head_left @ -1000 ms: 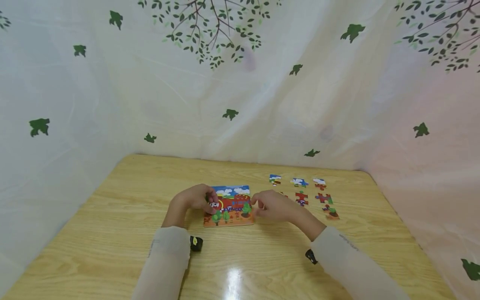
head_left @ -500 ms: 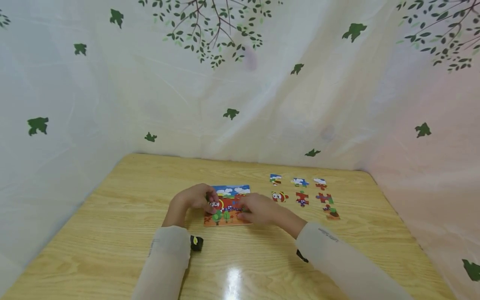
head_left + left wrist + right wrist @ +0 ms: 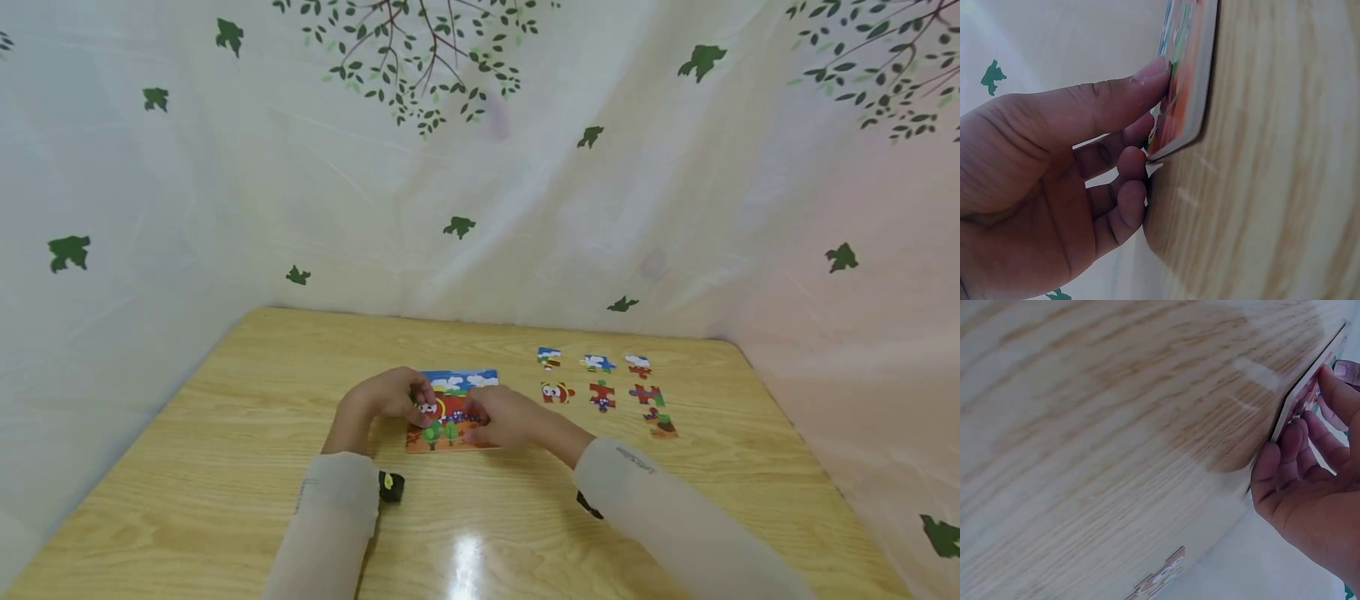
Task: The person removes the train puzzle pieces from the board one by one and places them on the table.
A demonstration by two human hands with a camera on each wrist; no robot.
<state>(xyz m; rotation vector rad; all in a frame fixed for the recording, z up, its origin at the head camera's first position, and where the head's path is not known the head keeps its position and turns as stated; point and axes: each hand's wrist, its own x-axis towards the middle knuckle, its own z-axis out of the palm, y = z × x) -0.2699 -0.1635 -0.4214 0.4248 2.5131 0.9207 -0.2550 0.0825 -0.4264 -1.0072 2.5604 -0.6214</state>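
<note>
A puzzle board (image 3: 462, 379) printed with a red cartoon train, clouds and trees lies flat on the table. My left hand (image 3: 386, 396) grips its left side: in the left wrist view the thumb (image 3: 1141, 84) rests on the picture and the curled fingers meet the edge. Over the board's right half is my right hand (image 3: 513, 418), its fingers bent towards the thumb. From the right wrist side, the thumb and fingertips (image 3: 1297, 428) touch or nearly touch the picture. Whether a loose piece sits between them is hidden.
Several loose puzzle pieces lie to the right in rough rows, among them a face piece (image 3: 556, 392), a red piece (image 3: 602, 395) and a tree piece (image 3: 662, 423). The wooden table (image 3: 247, 400) meets a pale patterned curtain (image 3: 360, 233) at the back.
My right hand has moved left from beside the board's right edge to over its picture, uncovering the face piece. The left hand and board keep their places.
</note>
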